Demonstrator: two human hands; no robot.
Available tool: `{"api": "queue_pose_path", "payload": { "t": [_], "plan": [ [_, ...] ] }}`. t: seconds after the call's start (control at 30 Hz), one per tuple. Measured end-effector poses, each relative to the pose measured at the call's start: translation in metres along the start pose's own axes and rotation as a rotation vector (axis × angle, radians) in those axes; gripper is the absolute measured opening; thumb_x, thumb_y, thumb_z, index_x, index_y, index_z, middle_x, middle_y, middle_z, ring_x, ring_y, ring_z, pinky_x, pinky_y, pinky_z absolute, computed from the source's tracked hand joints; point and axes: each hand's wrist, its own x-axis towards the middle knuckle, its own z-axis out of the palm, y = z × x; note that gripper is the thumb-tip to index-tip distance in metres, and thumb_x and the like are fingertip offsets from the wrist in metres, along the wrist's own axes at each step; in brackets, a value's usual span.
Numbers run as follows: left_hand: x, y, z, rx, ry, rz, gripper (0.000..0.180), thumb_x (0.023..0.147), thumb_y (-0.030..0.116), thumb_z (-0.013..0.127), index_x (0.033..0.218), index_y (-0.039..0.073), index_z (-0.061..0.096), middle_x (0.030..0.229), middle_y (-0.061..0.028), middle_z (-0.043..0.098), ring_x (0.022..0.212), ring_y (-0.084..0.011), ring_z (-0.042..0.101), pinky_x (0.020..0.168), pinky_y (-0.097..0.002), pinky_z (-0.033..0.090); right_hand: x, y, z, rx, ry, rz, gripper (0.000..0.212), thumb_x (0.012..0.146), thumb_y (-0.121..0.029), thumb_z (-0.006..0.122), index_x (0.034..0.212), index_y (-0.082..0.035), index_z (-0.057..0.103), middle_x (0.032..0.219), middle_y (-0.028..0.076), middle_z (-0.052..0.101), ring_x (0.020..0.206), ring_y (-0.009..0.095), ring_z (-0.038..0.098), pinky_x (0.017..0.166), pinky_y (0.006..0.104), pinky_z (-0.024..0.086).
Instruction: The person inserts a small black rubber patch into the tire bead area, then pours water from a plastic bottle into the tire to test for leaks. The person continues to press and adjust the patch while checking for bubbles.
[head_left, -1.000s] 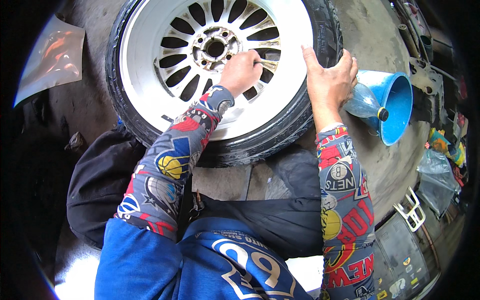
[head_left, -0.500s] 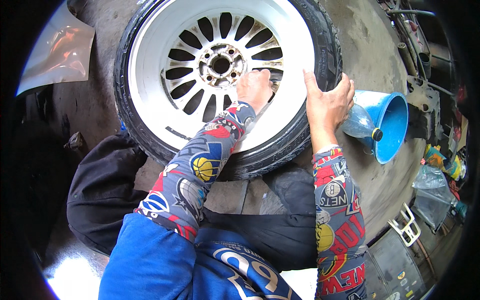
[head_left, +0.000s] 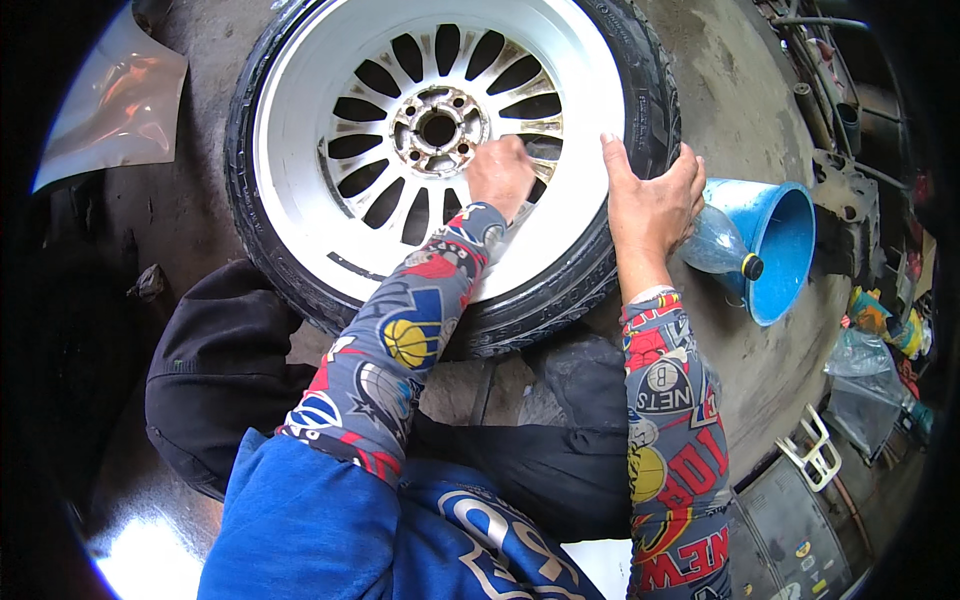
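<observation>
A white alloy wheel (head_left: 300,200), several dark slots showing between its spokes, lies in front of me with a black tire (head_left: 648,80) mounted on it. Brown grime marks the hub (head_left: 437,129) and some spokes. My left hand (head_left: 502,178) is closed low over the spokes, just right of the hub. A small greyish thing shows at its fingers, too hidden to name. On the right side my right hand (head_left: 655,208) grips the tire, thumb toward the rim and fingers over the tread.
Right of the tire, a clear plastic bottle (head_left: 715,243) with a dark cap lies against a tipped blue bucket (head_left: 778,250). Metal parts (head_left: 850,205) and plastic bags (head_left: 865,370) crowd the far right. A pale curved panel (head_left: 120,100) stands at upper left.
My left hand has shifted slightly left and down over the spokes. My right hand keeps its hold on the tire. The bent leg at left sits a little differently.
</observation>
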Motion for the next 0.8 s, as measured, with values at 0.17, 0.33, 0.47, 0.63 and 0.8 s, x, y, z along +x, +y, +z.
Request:
{"api": "queue_pose_path", "payload": {
  "t": [0.17,0.33,0.47,0.63,0.8],
  "plan": [
    [0.000,0.001,-0.001,0.150,-0.023,0.207,0.010,0.084,0.016,0.073,0.082,0.007,0.072,0.083,-0.0184,0.072,0.082,-0.0379,0.072,0.074,-0.0464,0.057,0.000,-0.001,-0.001,0.033,0.002,-0.011,0.100,0.077,-0.064,0.080,0.148,-0.002,0.046,0.159,0.025,0.038,0.148,0.045,0.034,0.114,0.0641,0.033],
    [0.003,-0.003,-0.004,-0.145,-0.198,0.155,0.011,0.086,0.019,0.072,0.086,0.008,0.074,0.084,-0.0162,0.074,0.080,-0.0351,0.073,0.074,-0.0457,0.058,-0.001,-0.003,-0.003,0.025,-0.016,0.005,0.099,0.078,-0.063,0.080,0.147,-0.001,0.046,0.159,0.025,0.037,0.148,0.045,0.034,0.114,0.0648,0.033],
    [0.005,0.001,0.000,0.282,0.073,0.257,0.010,0.084,0.020,0.074,0.085,0.010,0.076,0.085,-0.0158,0.074,0.081,-0.0339,0.074,0.074,-0.0460,0.058,-0.001,-0.001,-0.001,0.015,-0.008,-0.018,0.102,0.079,-0.066,0.077,0.149,0.000,0.044,0.158,0.026,0.037,0.148,0.045,0.034,0.115,0.0647,0.032],
    [0.010,0.009,0.000,-0.106,-0.048,0.133,0.011,0.083,0.021,0.075,0.084,0.011,0.077,0.084,-0.0151,0.075,0.078,-0.0349,0.073,0.074,-0.0461,0.059,0.001,0.002,0.000,-0.016,-0.019,-0.033,0.106,0.081,-0.072,0.072,0.151,0.002,0.042,0.157,0.026,0.039,0.146,0.045,0.037,0.116,0.0633,0.033],
    [0.010,0.002,-0.018,0.397,0.061,0.347,0.008,0.085,0.018,0.071,0.088,0.013,0.076,0.082,-0.0153,0.074,0.079,-0.0381,0.073,0.071,-0.0510,0.057,0.000,0.002,0.001,0.056,-0.022,-0.026,0.103,0.077,-0.064,0.080,0.149,0.000,0.043,0.159,0.026,0.036,0.148,0.046,0.032,0.116,0.0657,0.030]
  ]
}}
